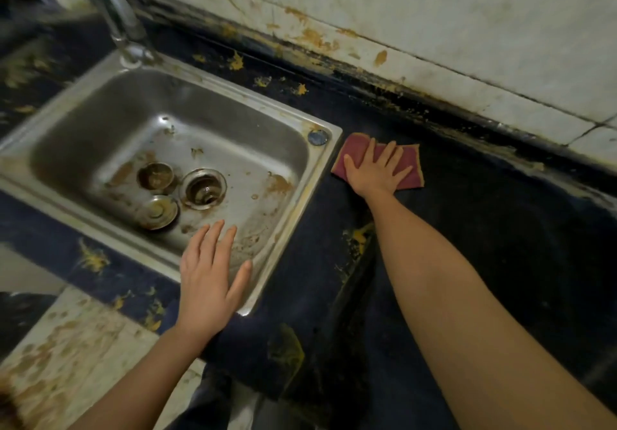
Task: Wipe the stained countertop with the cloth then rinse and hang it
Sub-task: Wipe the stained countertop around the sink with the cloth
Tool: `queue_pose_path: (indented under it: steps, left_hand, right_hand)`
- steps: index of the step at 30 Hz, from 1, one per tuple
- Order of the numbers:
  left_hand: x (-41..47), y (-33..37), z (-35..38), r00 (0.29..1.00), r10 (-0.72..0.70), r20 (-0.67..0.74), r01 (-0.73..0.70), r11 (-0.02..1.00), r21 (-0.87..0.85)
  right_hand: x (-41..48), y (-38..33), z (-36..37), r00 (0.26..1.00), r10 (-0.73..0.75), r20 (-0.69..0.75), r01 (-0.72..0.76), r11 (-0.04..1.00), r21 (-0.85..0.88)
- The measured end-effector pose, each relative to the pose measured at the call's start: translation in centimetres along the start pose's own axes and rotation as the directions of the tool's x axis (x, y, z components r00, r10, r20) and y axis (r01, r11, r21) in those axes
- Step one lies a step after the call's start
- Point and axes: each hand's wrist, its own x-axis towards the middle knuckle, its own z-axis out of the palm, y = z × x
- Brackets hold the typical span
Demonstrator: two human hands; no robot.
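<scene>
Cloth (415,157), dull red with a tan border, lies flat on the dark blue worktop (484,229) just beside the right rim of the sink (133,105), close to its far right corner and short of the worktop's back edge. The right hand (375,170) presses down on it with the palm, its fingers (387,154) straight and spread apart, holding nothing. The left hand (208,276) is over the sink's near right corner with its fingers straight and slightly parted. It grips nothing, and whether it touches the rim cannot be told. The steel sink is set into the worktop. In its basin are an open drain (203,188) and, just left of that, two round metal pieces: one (156,177) toward the back and one (160,211) nearer, each dirty with brown grime. Brown stains (278,184) mark the basin floor and its right wall. A small round cap (317,137) sits on the rim at the far right corner. A metal tap (113,5) rises from the rim at the far left corner. Yellow splatters (359,237) dot the worktop along the sink's right side, behind it and at the front edge. The tiled wall (434,29) behind carries orange-brown smears.
</scene>
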Motion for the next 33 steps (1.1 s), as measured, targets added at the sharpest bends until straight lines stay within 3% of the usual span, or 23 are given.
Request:
queue_pose_path:
  steps: [5,8,15,19,21,28,33]
  left_hand:
    - [-0.9,-1.6,-0.7,0.952,0.040,0.302,-0.058,0.997,0.050]
    - [-1.8,-2.1,-1.4,0.921,0.145,0.362,-0.165,0.986,0.023]
    - [-3.0,-2.5,-3.6,0.876,0.294,0.382,-0.308,0.951,-0.025]
    - [-3.2,-2.4,-4.2,0.869,0.328,0.371,-0.322,0.943,-0.079]
    - [-3.3,-2.4,-4.1,0.876,0.305,0.374,-0.297,0.951,-0.083]
    - [-3.7,-1.5,-3.0,0.889,0.279,0.362,-0.286,0.958,-0.035]
    - [-3.8,0.7,-2.3,0.871,0.299,0.390,-0.306,0.951,-0.047]
  right_hand:
    - [-10.8,0.4,3.9,0.999,-0.029,-0.020,0.029,0.999,-0.034]
    - [-17.2,0.5,6.1,1.000,-0.001,-0.002,0.000,0.998,-0.064]
    - [-29.4,-1.4,9.9,0.998,0.063,0.022,-0.061,0.995,-0.077]
    - [-33.2,-3.1,10.8,0.994,0.075,0.076,-0.069,0.994,-0.089]
    - [-34.2,-3.6,11.7,0.997,0.075,0.021,-0.071,0.988,-0.139]
    - [-34.1,-1.0,12.1,0.995,-0.084,0.045,0.092,0.969,-0.230]
    - [-33.4,6.2,10.4,0.996,0.089,0.009,-0.087,0.989,-0.121]
